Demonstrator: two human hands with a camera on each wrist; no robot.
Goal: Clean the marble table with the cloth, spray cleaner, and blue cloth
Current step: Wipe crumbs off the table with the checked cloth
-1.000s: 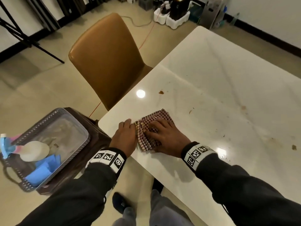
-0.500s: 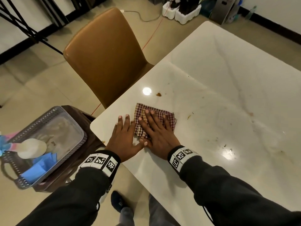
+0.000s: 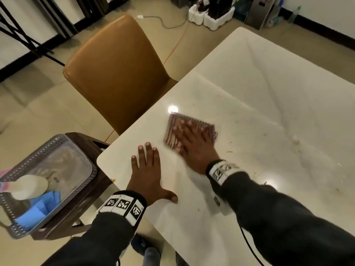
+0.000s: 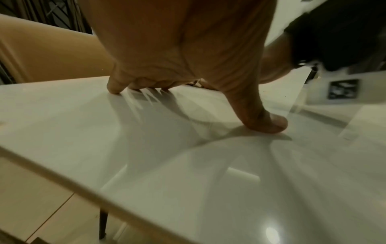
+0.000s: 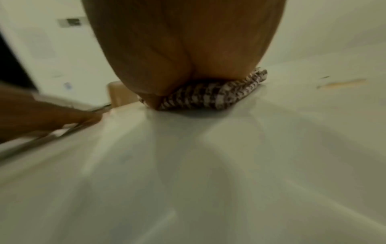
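Observation:
A folded red-checked cloth (image 3: 172,129) (image 5: 211,97) lies on the white marble table (image 3: 269,93). My right hand (image 3: 192,139) presses flat on it with straight, spread fingers, blurred by motion. To its left my left hand (image 3: 147,169) (image 4: 188,57) rests flat on the bare tabletop near the corner, fingers straight and thumb out. Off the table at the left, a white spray bottle (image 3: 26,187) and a blue cloth (image 3: 36,212) lie in a grey basket (image 3: 44,148). Brown specks (image 3: 229,151) dot the marble to the right of the cloth.
A tan chair (image 3: 117,72) stands against the table's left edge. The basket sits on a dark brown stool (image 3: 90,187) by the table corner. Boxes, cables and equipment (image 3: 211,10) crowd the floor beyond the far end. More crumbs (image 3: 295,142) lie at mid-table.
My right hand has slid the checked cloth away from me and to the right across the marble. My left hand has come off the cloth and stays flat near the corner.

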